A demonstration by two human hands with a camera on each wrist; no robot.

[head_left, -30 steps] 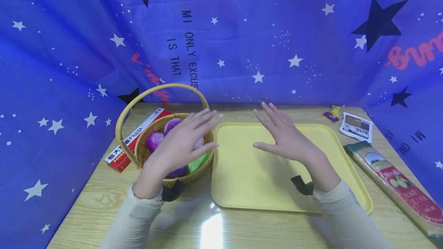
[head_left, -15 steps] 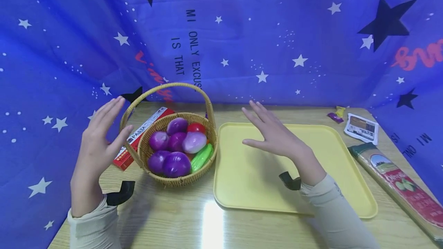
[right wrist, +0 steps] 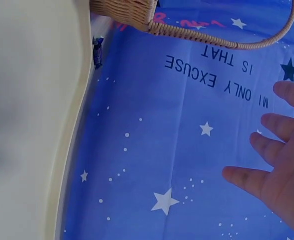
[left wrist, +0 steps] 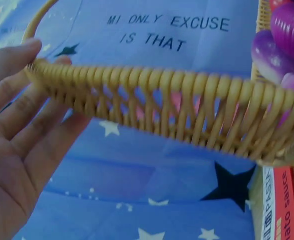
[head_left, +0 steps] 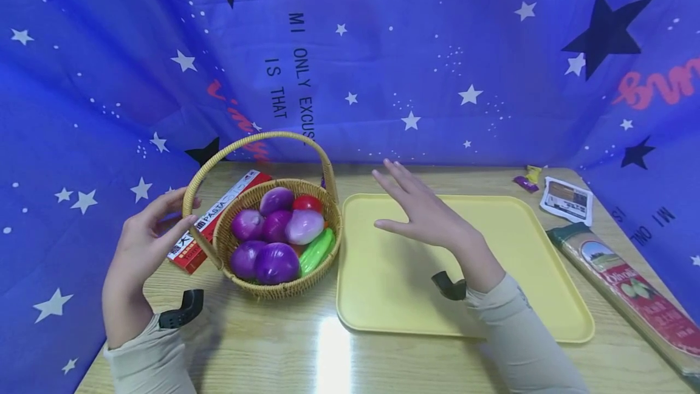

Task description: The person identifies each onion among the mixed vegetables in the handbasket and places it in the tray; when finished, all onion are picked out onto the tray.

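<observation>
At the left of the head view stands a wicker basket with a tall arched handle. In it lie several purple onions, a red tomato and a bright green vegetable with a ridged skin. My left hand is at the handle's left side, thumb in front and fingers behind it, holding it lightly. The left wrist view shows the thumb touching the wicker. My right hand hovers above a yellow tray, fingers straight and spread, touching nothing.
Behind the basket lies a red and white pasta box. Right of the tray are a long pasta packet, a white pouch and two small wrapped sweets. A blue starry cloth surrounds the wooden table.
My left hand has moved left from over the basket, then in to its handle, where the fingers have closed. My right hand has drifted slightly left over the tray, still spread.
</observation>
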